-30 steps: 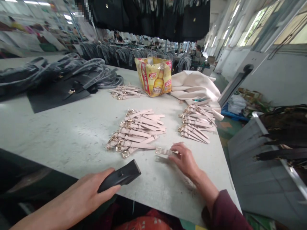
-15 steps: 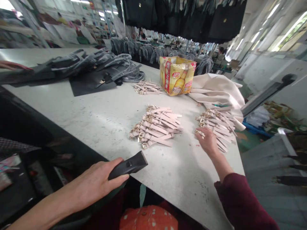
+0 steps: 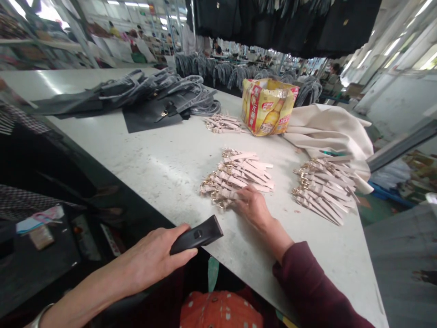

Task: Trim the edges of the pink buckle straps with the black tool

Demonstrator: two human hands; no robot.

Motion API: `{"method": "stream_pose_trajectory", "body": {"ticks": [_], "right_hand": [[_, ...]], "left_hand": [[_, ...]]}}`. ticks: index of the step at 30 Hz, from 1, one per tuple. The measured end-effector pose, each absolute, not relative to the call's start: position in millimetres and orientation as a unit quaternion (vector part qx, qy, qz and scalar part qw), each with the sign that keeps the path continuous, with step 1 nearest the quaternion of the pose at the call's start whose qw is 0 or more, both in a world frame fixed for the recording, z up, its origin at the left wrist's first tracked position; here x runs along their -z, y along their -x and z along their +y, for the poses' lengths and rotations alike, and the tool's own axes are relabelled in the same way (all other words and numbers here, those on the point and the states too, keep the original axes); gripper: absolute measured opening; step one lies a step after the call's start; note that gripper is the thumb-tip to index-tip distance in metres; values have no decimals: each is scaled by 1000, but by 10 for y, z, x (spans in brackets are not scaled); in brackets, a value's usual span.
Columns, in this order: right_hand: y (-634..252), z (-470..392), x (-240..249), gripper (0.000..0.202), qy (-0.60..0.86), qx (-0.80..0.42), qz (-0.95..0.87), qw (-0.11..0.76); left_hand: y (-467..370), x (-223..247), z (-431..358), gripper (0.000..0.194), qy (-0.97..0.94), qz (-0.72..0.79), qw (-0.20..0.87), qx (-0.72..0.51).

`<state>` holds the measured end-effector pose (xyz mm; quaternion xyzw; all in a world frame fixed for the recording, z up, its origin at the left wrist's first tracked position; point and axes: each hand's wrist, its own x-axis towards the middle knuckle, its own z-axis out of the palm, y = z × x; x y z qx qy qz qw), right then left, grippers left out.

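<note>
My left hand (image 3: 167, 255) is closed around a black hand-held device (image 3: 198, 234), shaped like a hair clipper with a broad flat end. It is held over the table's near edge, pointing right. My right hand (image 3: 252, 205) reaches to the near side of the middle pile of pale pink buckle straps (image 3: 239, 171). Its fingers are pinched on a buckle strap (image 3: 229, 193) there; the fingertips are partly hidden. Farther right, a second pile of buckle straps (image 3: 324, 187) lies fanned out with its gold buckles to the left.
A yellow printed carton (image 3: 268, 107) stands at the back, with a smaller strap pile (image 3: 223, 123) beside it. Cream material (image 3: 331, 125) lies bunched behind the right pile. Black bags (image 3: 150, 114) with wrapped handles lie at the back left. More black bags (image 3: 287, 27) hang overhead.
My right hand has moved left from the right pile to the middle pile. The left hand still holds the black device. The view has shifted slightly to the left.
</note>
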<state>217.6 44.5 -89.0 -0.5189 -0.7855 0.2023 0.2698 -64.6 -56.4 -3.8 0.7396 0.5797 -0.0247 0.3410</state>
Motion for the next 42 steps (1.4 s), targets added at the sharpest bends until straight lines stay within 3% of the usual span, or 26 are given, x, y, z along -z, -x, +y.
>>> {"method": "stream_pose_trajectory", "body": {"ticks": [7,14,20,25,34,38,42], "right_hand": [[-2658,-57,961,22,478,-256,-759,360],[-2794,-487,1223,21,519,-251,-734,359],[-2808,-679,1153,19,491,-259,-757,345],[-2822,-807,1122,29,461,-250,-795,305],[-2831,-769,1156,18,445,-314,-770,331],[-2783,-746,1116,4,468,-289,-766,332],[-2716,-741,1068,11,457,-232,-788,341]], "left_hand": [[660,-88,-553,41,-738,576,352,-3],[476,13,-535,42,-764,548,336,54],[244,28,-546,32,-782,520,332,89],[127,8,-493,27,-792,504,325,114],[-120,-136,-310,21,-812,465,328,131],[-184,-155,-246,20,-810,458,340,138],[-63,-108,-212,23,-804,470,339,131]]}}
